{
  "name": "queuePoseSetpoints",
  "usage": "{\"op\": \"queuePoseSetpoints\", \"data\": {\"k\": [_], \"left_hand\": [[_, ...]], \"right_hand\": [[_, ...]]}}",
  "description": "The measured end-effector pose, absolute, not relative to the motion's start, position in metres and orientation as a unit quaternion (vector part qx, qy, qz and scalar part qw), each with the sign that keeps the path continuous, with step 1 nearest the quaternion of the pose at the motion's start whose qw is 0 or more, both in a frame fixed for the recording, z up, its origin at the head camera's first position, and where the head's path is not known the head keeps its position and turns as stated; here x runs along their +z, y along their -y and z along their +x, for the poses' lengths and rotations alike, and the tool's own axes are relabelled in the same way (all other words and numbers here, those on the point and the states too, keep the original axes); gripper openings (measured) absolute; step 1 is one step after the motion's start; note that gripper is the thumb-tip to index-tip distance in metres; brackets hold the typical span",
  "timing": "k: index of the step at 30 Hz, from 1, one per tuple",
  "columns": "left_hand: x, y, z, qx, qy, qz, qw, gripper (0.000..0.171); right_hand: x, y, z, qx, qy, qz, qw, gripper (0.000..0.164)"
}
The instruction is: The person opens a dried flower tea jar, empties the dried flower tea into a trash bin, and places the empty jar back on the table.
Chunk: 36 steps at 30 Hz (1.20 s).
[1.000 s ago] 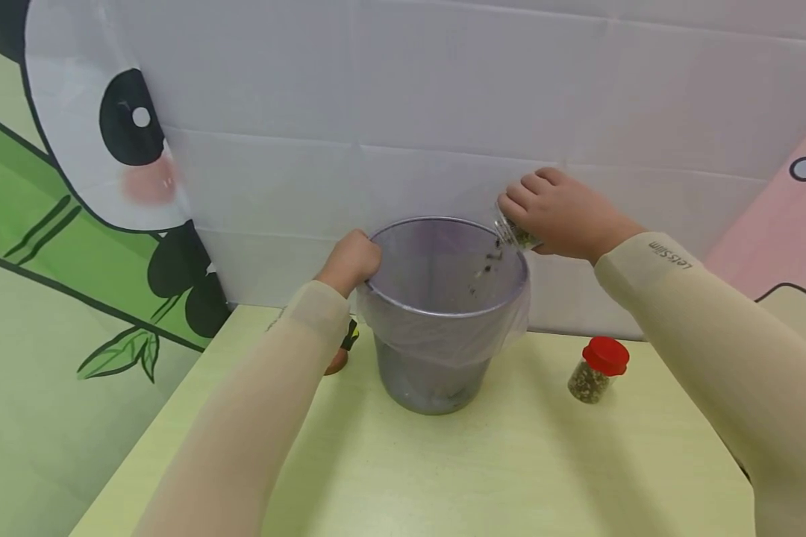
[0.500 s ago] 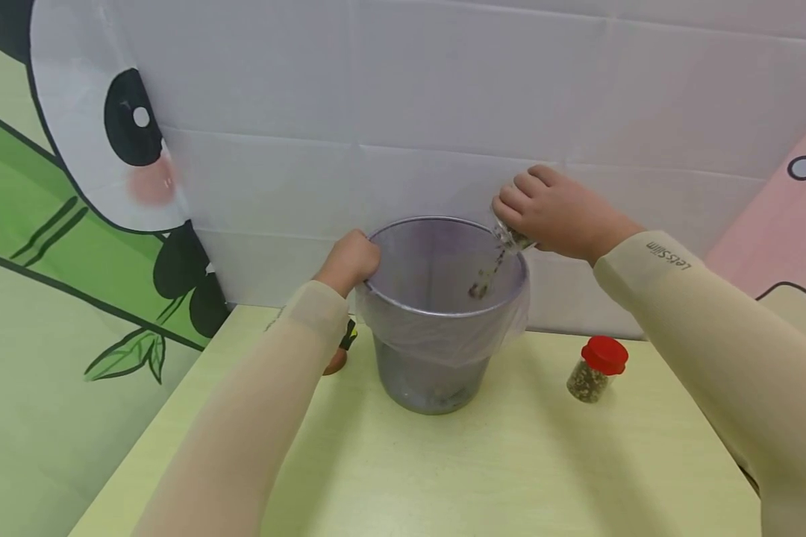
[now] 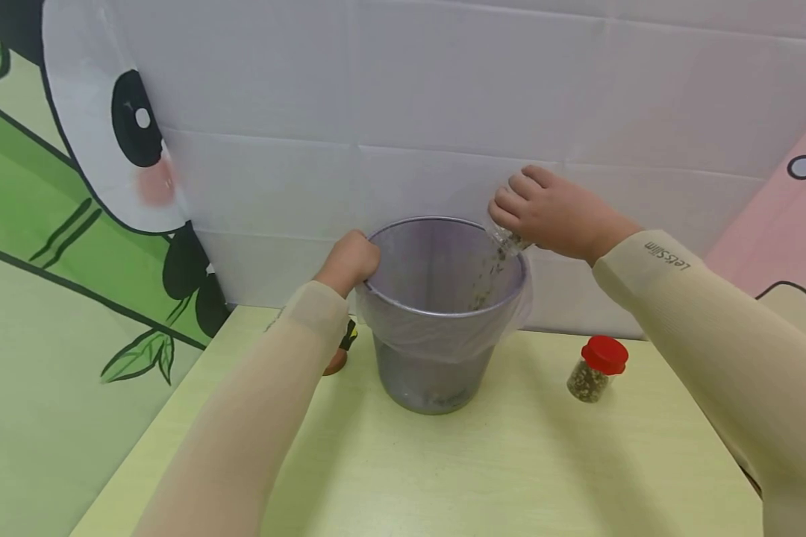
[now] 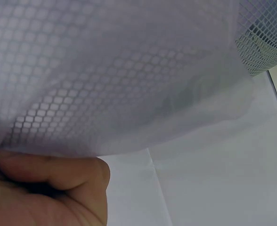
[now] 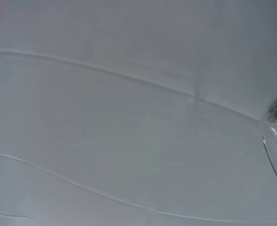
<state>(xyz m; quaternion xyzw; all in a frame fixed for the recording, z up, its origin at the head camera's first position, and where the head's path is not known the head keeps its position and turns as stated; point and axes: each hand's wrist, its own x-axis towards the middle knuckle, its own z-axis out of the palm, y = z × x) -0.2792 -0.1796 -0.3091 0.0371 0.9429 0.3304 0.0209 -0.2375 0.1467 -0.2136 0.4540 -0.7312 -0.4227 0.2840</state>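
Observation:
A grey mesh waste bin [image 3: 423, 388] with a thin translucent liner [image 3: 446, 341] folded over its rim stands upright on the table. My left hand [image 3: 351, 261] grips the rim on its left side; in the left wrist view the curled fingers [image 4: 58, 174] are against the liner-covered mesh. Over the bin's right rim my right hand [image 3: 544, 212] holds a clear jar [image 3: 508, 239], tipped mouth-down toward the inside. Dark and greenish dried bits [image 3: 486, 280] fall from it into the bin. At the right wrist view's edge, part of the clear jar and its contents shows.
A second jar [image 3: 587, 382] with a red lid [image 3: 604, 355] and speckled contents stands right of the bin. An orange-brown thing with a dark top [image 3: 338, 361] is partly hidden behind the left forearm. A printed white wall sheet [image 3: 275, 179] rises behind the table [image 3: 443, 477].
My right hand has shifted slightly left over the bin with the jar. Dried bits keep falling into the bin. The left hand stays on the rim.

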Motion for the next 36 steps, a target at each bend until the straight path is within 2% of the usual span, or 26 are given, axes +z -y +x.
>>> {"op": "queuePoseSetpoints", "data": {"k": [4,10,26,36], "left_hand": [[-0.310,0.179,-0.279,0.331,-0.943,0.039,0.016,0.051],[-0.311,0.180,-0.278,0.334,-0.942,0.036,0.017,0.052],[-0.310,0.176,-0.276,0.328,-0.944,0.037,0.023,0.047],[-0.308,0.174,-0.275,0.320,-0.946,0.042,0.016,0.049]], "right_hand": [[-0.213,-0.146,-0.238,-0.430,0.724,0.454,0.292,0.064],[-0.213,-0.144,-0.240,-0.446,0.710,0.459,0.294,0.059],[-0.203,-0.136,-0.238,-0.504,0.660,0.475,0.292,0.061],[-0.194,-0.131,-0.237,-0.491,0.652,0.488,0.308,0.054]]}}
